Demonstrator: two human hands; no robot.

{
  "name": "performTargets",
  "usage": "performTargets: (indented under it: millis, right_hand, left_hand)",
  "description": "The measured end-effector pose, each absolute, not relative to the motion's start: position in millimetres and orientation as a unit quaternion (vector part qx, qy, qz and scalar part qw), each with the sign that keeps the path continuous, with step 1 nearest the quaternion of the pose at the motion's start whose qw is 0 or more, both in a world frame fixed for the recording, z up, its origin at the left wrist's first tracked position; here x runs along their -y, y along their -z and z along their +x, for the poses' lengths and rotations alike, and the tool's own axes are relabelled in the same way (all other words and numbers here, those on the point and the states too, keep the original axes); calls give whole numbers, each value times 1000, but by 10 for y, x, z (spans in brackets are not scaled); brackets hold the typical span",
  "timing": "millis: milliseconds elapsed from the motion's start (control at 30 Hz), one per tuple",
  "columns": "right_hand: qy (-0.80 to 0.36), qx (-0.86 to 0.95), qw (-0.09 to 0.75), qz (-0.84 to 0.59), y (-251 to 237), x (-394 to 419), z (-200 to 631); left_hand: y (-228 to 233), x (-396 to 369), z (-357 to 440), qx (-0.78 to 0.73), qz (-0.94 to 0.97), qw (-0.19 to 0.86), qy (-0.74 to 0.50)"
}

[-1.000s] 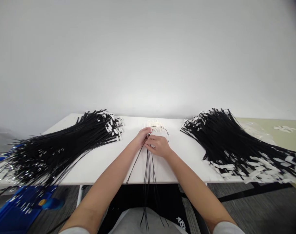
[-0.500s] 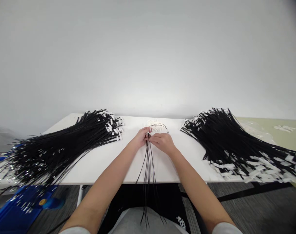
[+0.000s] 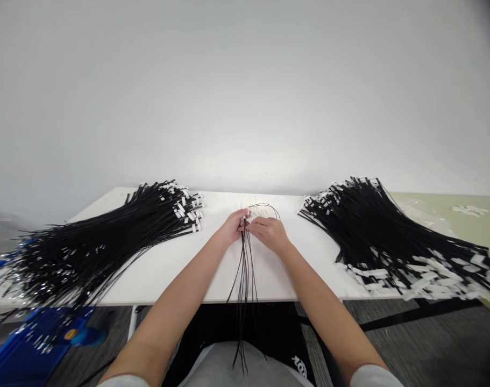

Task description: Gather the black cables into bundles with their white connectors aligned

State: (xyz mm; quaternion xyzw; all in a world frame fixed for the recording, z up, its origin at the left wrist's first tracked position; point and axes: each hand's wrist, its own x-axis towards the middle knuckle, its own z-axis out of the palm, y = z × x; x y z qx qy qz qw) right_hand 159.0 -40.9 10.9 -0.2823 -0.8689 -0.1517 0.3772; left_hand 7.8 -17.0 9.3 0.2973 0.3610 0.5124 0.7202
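Note:
My left hand point(image 3: 232, 228) and my right hand point(image 3: 272, 233) meet at the middle of the white table point(image 3: 172, 263). Both pinch the top of a small bundle of thin black cables point(image 3: 245, 279) that runs toward me over the table edge and hangs down to my lap. A thin black loop point(image 3: 269, 207) of cable arcs just behind my right hand. A small heap of white pieces point(image 3: 250, 205) lies right behind my fingers.
A large fan of black cables with white tags point(image 3: 107, 236) covers the table's left side. Another big pile point(image 3: 382, 236) covers the right side, with loose white tags along its near edge. A blue crate point(image 3: 30, 344) sits on the floor at lower left. A white wall stands behind.
My right hand has slid a little away from me and closer to the left hand. The hanging strands have drawn together into a tighter bundle.

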Motion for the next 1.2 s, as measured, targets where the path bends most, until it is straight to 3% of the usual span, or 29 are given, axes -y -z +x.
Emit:
performTargets:
  millis: [133, 267, 367, 467, 600, 733, 867, 1067, 1200]
  right_hand:
    - [64, 855, 417, -301, -135, 421, 1611]
    - [-136, 795, 502, -313, -177, 446, 1564]
    - [-308, 673, 567, -362, -216, 429, 1533]
    - [-405, 503, 646, -406, -256, 358, 1579]
    - [-443, 303, 735, -414, -323, 236, 1794]
    - [-472, 205, 753, -410, -380, 176, 2000]
    - [-434, 309, 738, -414, -377, 217, 1948]
    - [-403, 522, 614, -434, -326, 354, 1696]
    - [-346, 593, 578, -440, -309, 385, 1691]
  left_hand:
    - [-96, 164, 79, -367, 299, 714, -515]
    - [-79, 156, 84, -367, 298, 717, -512]
    - [-62, 149, 79, -389, 299, 704, -512]
    - [-48, 143, 66, -401, 308, 700, -504]
    - [-39, 143, 48, -394, 318, 705, -497]
    - [-50, 157, 40, -393, 324, 705, -493]
    - [-85, 186, 42, -394, 336, 707, -481]
    - [-124, 209, 59, -404, 338, 704, -477]
    - [-124, 207, 63, -398, 336, 707, -478]
